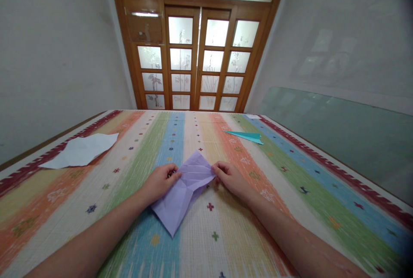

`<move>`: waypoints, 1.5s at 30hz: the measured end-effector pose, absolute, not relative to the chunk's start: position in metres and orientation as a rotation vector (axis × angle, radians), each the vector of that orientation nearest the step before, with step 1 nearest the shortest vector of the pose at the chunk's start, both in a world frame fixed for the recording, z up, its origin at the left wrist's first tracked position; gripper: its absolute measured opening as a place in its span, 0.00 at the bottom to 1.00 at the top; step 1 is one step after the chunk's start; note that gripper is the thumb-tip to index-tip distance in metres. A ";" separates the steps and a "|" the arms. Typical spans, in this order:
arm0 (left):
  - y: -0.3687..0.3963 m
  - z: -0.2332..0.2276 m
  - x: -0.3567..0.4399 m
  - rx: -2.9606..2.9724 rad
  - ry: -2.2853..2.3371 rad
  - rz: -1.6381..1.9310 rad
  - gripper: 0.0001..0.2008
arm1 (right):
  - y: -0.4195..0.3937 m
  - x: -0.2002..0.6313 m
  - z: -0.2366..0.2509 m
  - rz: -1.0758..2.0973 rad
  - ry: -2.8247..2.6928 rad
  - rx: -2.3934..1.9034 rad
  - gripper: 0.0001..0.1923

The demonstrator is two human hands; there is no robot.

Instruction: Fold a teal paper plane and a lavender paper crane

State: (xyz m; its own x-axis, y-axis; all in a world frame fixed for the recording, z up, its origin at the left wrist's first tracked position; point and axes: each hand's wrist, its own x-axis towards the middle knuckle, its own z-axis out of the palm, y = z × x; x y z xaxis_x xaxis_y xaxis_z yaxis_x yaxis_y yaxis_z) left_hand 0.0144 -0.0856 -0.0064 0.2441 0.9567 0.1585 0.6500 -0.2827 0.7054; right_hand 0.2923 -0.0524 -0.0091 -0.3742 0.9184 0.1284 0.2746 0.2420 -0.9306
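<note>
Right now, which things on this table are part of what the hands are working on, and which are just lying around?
In hand:
- lilac creased paper, pinched at its two side corners by the left hand and the right hand

Lying about:
- white crumpled sheet, far left on the striped tablecloth
- teal paper plane, far right of centre

Soft, even daylight comes through the frosted panes of the wooden door at the top centre, with a lamp's reflection in its upper left pane. The striped tablecloth is evenly lit, shadows faint. Wide-angle distortion bends the edges; the lower corners blur, and the right edge darkens.
</note>
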 end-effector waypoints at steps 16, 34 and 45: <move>-0.109 0.001 0.036 2.816 1.042 0.369 0.21 | -0.049 0.299 -0.012 0.397 -2.298 -1.202 0.14; -0.128 0.001 0.042 2.742 0.835 0.091 0.34 | -0.058 0.294 -0.016 0.168 -2.394 -1.094 0.21; -0.124 0.021 0.040 2.629 0.686 0.200 0.26 | -0.063 0.286 -0.014 0.366 -2.495 -0.912 0.23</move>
State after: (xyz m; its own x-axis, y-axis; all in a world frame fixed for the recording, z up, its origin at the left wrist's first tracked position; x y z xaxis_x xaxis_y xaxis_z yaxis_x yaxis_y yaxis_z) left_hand 0.0405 -0.1239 0.0207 0.8683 0.4949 0.0337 0.4352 -0.7927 0.4268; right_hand 0.2861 -0.0632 -0.0142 -0.6766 0.6608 0.3249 0.5394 0.7452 -0.3921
